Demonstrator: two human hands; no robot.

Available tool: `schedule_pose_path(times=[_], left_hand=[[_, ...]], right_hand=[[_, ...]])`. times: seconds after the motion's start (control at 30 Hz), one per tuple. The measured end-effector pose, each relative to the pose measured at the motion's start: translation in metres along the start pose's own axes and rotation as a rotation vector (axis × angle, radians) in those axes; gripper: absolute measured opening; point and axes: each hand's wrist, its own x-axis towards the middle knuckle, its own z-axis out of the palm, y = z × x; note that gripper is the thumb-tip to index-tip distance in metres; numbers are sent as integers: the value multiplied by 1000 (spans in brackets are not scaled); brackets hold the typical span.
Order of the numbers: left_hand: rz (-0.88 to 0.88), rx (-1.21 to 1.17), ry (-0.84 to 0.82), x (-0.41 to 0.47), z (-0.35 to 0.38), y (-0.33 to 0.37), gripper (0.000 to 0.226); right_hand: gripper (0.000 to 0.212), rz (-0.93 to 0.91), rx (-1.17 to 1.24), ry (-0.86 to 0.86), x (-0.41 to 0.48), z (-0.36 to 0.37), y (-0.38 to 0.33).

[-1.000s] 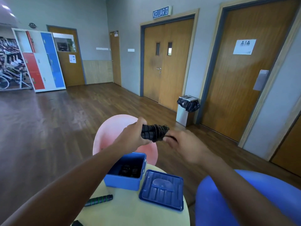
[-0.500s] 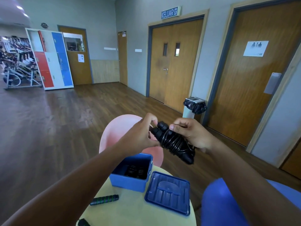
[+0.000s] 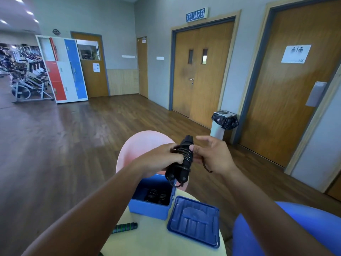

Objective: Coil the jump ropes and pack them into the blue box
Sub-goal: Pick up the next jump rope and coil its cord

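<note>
A black jump rope (image 3: 181,161), its cord wound around both handles, hangs nearly upright above the blue box (image 3: 149,208). My left hand (image 3: 162,158) grips the bundle from the left. My right hand (image 3: 212,156) touches it from the right with thumb and lower fingers, the other fingers spread, and a loose loop of cord hangs under the palm. The open blue box stands on the pale round table (image 3: 153,241) and holds another coiled black rope (image 3: 156,195). A green-and-black handle (image 3: 124,227) lies on the table left of the box.
The blue lid (image 3: 195,221) lies flat to the right of the box. A pink chair (image 3: 142,145) stands behind the table and a blue exercise ball (image 3: 302,226) sits at the right. A bin (image 3: 222,124) stands by the wooden doors.
The bundle turned from tilted to nearly upright and dropped closer to the box. My right hand's fingers have opened away from it. The camera view shifted slightly.
</note>
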Motion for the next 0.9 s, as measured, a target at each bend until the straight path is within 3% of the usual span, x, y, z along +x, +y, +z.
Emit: schedule_pose_path(times=[0.07,0.23,0.4,0.5,0.7,0.9], left_hand=[[3,-30,-39,0,0,-2,44],[146,-16,-77,2,15,-1,27],[153,-91,85,2,19,-8,50],[165,-141,101,2,20,-10,64],[129,-334,24,2,25,-7,58],[95,-133,100,6,22,-7,56]], right_hand=[[27,-23,-77,-44,2,1,-4],[26,-114,-228,-109,1,4,-13],[19,-308,-583,-112,5,-7,-19],[7,-454,-776,-120,9,-20,-24],[6,-609,-789,-97,13,-25,-23],[11,-617,-747,-39,8,-17,-20]])
